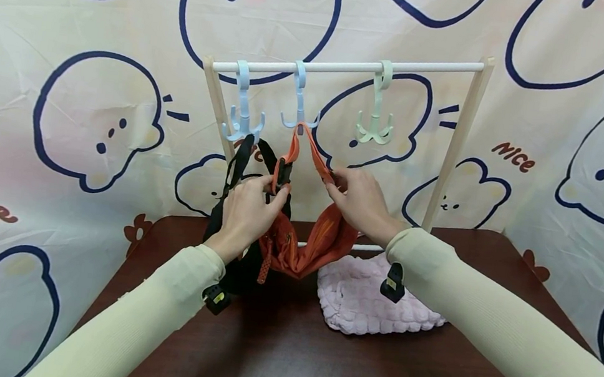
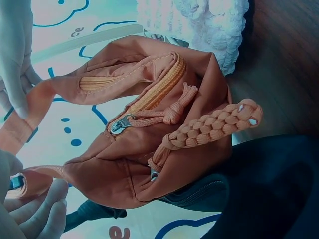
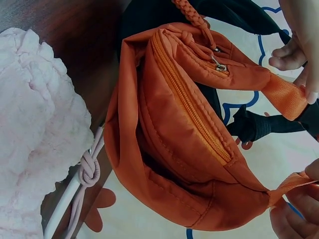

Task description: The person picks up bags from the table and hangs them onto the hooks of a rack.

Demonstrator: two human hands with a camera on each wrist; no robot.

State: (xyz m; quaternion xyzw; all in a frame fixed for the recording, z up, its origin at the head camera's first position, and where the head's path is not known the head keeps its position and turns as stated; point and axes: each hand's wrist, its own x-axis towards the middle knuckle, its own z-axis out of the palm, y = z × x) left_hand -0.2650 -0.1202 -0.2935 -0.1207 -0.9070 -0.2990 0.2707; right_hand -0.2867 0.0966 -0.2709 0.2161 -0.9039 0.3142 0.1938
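Observation:
An orange waist bag (image 1: 308, 249) hangs in a U shape, its strap (image 1: 317, 153) looped up at the middle blue hook (image 1: 299, 103). My left hand (image 1: 249, 210) pinches the strap's left side just below a black buckle (image 1: 284, 172). On the other side, my right hand (image 1: 361, 201) grips the strap between thumb and fingers, above the bag's right end. A braided orange zipper pull (image 2: 214, 124) dangles from the pouch in the left wrist view. The long front zipper (image 3: 187, 99) looks closed in the right wrist view.
Behind my left hand, a black bag (image 1: 240, 275) hangs by straps from the left blue hook (image 1: 243, 112). A green hook (image 1: 377, 113) is on the white rail (image 1: 345, 67). A fluffy pink item (image 1: 373, 298) lies on the brown table (image 1: 314, 366), under my right forearm.

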